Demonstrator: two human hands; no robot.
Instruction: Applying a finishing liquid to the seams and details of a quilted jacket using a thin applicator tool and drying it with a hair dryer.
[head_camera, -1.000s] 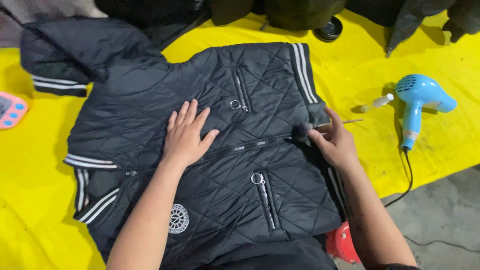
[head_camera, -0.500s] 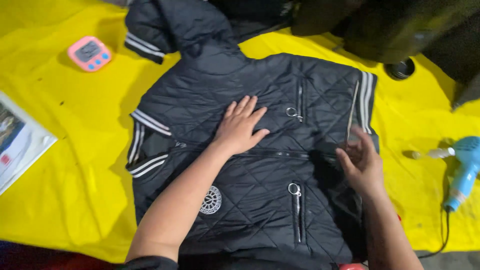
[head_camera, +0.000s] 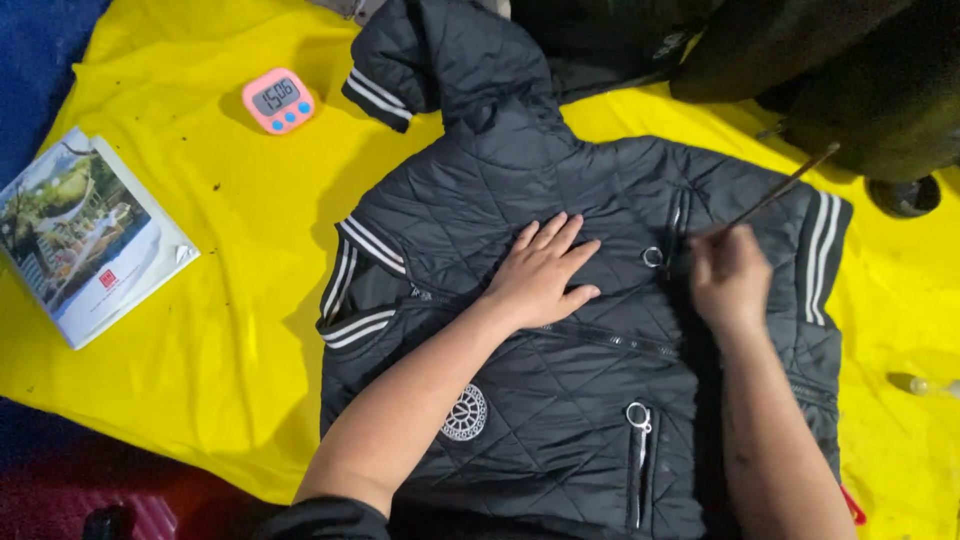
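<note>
step: the left hand (head_camera: 545, 272) lay flat, fingers spread, pinning the black quilted jacket (head_camera: 560, 400) on the yellow cloth (head_camera: 230, 300); the right hand (head_camera: 728, 275) was closed round a thin stick-like tool (head_camera: 785, 188), blurred.
next move: it called, i judged, for steady pressure by the centre zip (tool tip hidden).
materials: puffy diamond-stitched fabric, striped ribbed cuffs, metal ring zip pulls, round white badge.
nearby: pink digital timer (head_camera: 278, 100), glossy booklet (head_camera: 85, 235).
</note>
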